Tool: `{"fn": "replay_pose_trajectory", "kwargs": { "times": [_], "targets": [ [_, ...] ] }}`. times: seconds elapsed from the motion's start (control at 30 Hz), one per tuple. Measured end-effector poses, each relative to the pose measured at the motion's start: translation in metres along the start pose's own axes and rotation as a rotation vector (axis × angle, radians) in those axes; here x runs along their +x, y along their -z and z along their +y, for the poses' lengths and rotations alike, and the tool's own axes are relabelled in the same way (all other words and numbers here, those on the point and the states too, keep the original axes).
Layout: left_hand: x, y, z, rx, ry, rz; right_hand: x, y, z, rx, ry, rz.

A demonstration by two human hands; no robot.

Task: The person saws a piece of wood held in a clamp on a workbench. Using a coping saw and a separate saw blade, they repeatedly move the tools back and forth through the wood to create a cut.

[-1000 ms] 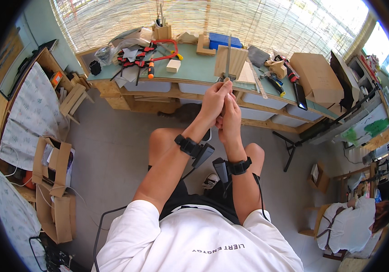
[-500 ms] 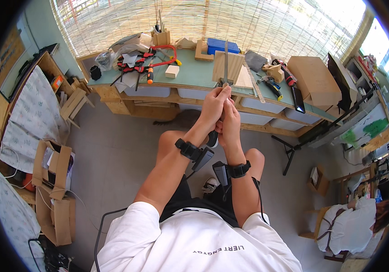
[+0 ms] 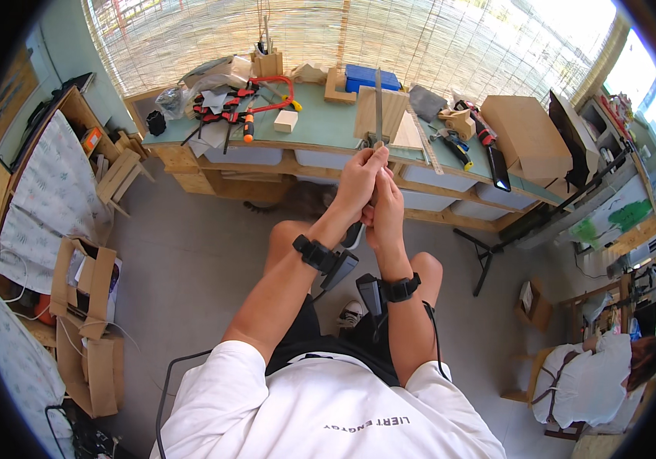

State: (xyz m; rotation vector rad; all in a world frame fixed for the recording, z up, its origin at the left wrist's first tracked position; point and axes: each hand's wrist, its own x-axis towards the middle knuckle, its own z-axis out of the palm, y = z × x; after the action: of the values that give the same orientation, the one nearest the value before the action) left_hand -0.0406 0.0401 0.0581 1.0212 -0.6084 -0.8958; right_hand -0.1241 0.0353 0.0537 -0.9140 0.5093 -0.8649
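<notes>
My left hand (image 3: 359, 180) and my right hand (image 3: 386, 212) are close together in front of the bench edge, fingers closed around the lower end of what looks like a bar clamp (image 3: 378, 103). Its long metal bar runs up past my left fingertips and across an upright-looking wooden board (image 3: 394, 105). The clamp's dark jaw shows just above my fingers, near the board's lower edge. Its handle is mostly hidden by my hands. Beside the board lie a pale wooden piece (image 3: 407, 136) and a long ruler (image 3: 425, 145).
Red-and-black clamps (image 3: 228, 109), a wooden block (image 3: 286, 121), a blue box (image 3: 372, 77), pliers (image 3: 460, 153), a phone (image 3: 499, 169) and a cardboard box (image 3: 528, 139) lie on the green bench. A furry animal (image 3: 306, 200) is beneath it. A tripod leg (image 3: 483, 264) stands right; a person (image 3: 592, 380) sits lower right.
The whole view has shifted slightly left. Both hands keep their hold on the clamp with hardly any movement. The animal under the bench shows more of its body.
</notes>
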Motion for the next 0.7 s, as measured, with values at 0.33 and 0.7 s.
{"fn": "replay_pose_trajectory", "kwargs": {
  "times": [0.33, 0.7],
  "targets": [
    [0.0, 0.003, 0.003, 0.052, -0.035, 0.024, 0.001, -0.003, 0.005, 0.044, -0.023, -0.012],
    [0.001, 0.007, 0.002, 0.089, -0.077, 0.024, 0.002, -0.006, 0.006, 0.051, -0.048, 0.022]
  ]
}}
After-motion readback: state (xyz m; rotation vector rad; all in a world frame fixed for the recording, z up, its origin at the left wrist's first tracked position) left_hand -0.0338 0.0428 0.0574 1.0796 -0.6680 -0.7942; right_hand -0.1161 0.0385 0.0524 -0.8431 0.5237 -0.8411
